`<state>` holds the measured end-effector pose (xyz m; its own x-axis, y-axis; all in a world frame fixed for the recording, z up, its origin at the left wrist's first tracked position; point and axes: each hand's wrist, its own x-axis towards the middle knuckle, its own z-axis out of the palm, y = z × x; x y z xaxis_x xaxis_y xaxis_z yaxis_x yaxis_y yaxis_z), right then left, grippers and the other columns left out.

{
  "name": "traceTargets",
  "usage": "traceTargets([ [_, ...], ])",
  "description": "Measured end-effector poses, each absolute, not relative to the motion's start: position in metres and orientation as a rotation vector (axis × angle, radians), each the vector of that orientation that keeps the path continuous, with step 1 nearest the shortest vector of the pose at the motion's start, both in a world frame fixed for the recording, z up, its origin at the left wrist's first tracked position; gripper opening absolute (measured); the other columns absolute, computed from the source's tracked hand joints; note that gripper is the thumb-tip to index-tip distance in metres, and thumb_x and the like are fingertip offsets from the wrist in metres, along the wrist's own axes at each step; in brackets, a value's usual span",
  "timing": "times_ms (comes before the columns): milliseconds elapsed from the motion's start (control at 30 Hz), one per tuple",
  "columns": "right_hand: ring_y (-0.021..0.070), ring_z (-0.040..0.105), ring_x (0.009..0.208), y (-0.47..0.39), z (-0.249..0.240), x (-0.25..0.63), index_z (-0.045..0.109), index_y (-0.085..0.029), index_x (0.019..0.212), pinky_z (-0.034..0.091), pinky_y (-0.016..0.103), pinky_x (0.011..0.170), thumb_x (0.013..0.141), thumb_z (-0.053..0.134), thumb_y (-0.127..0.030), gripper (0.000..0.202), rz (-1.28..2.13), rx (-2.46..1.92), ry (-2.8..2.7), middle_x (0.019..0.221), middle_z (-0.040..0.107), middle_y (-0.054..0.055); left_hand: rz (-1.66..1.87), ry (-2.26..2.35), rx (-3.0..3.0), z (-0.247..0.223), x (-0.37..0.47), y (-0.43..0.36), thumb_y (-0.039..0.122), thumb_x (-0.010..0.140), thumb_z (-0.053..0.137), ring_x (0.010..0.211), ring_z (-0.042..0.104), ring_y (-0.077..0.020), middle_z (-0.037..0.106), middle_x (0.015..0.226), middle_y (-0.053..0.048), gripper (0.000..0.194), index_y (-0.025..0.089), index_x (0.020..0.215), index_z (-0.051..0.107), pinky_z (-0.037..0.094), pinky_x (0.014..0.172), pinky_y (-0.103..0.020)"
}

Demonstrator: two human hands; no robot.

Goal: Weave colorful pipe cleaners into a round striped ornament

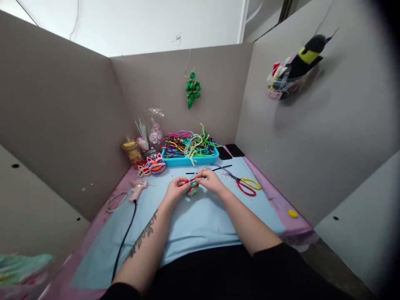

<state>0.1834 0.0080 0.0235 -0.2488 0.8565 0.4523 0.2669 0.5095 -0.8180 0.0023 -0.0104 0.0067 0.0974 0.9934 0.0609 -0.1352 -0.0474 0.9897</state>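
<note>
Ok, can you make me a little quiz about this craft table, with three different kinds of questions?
1. True or false: the scissors lie to the right of the right hand.
2. What holds the pile of pipe cleaners? A) blue tray B) glass jar C) paper bag
3. What do the left hand and right hand hold between them?

Key: 1 true. 2 A, the blue tray. 3 A small colourful pipe-cleaner piece.

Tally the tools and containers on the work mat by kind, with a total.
Scissors: 1
Glue gun: 1
Blue tray of pipe cleaners: 1
Jar: 1
Finished lion-head figures: 2
Piece held by left hand and right hand: 1
Total: 7
</note>
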Motion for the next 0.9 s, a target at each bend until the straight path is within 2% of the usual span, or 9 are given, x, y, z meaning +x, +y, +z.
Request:
traceTargets([
  [133,0.0193,0.056,0.080,0.006,0.017,0.174,0.072,-0.021,0.076,0.042,0.037,0.081,0.071,0.063,-0.017,0.011,0.594,-0.918,-1.845,0.076,0.060,0.004,1.238,0.980,1.167,0.006,0.002,-0.010,0.033,0.048,0.084,0.056,0.057,-0.0099,0.062,0.062,0.001,0.043,0.013,0.077,0.060,0.042,0.060,-0.022],
  [400,0.0214,0.056,0.089,0.002,0.019,0.174,0.068,-0.021,0.083,0.037,0.040,0.089,0.073,0.064,-0.019,0.011,0.488,-0.867,-1.954,0.084,0.062,0.005,1.261,0.947,1.099,0.004,0.001,-0.009,0.031,0.048,0.084,0.058,0.058,-0.0106,0.063,0.064,0.000,0.044,0.013,0.080,0.060,0.043,0.061,-0.023],
  [533,0.0240,0.049,0.103,0.004,0.012,0.174,0.062,-0.023,0.098,0.035,0.041,0.095,0.065,0.071,-0.022,0.034,0.498,-0.863,-2.044,0.099,0.056,0.005,1.238,0.908,1.024,0.001,-0.002,-0.006,0.031,0.048,0.084,0.057,0.057,-0.0117,0.063,0.065,-0.001,0.044,0.014,0.082,0.061,0.042,0.059,-0.024],
  [633,0.0233,0.045,0.110,0.005,0.007,0.173,0.057,-0.022,0.102,0.035,0.039,0.096,0.065,0.071,-0.022,0.040,0.562,-0.839,-2.053,0.108,0.049,0.006,1.226,0.887,0.971,0.002,-0.002,-0.005,0.031,0.049,0.083,0.056,0.056,-0.0115,0.063,0.063,-0.001,0.040,0.014,0.079,0.063,0.041,0.057,-0.024],
  [900,0.0202,0.050,0.097,0.005,0.006,0.172,0.056,-0.020,0.095,0.041,0.034,0.087,0.066,0.070,-0.023,0.032,0.624,-0.807,-2.073,0.098,0.052,0.004,1.185,0.897,1.031,-0.002,0.000,-0.006,0.036,0.057,0.078,0.056,0.053,-0.0106,0.061,0.064,-0.001,0.031,0.013,0.072,0.064,0.039,0.054,-0.022],
])
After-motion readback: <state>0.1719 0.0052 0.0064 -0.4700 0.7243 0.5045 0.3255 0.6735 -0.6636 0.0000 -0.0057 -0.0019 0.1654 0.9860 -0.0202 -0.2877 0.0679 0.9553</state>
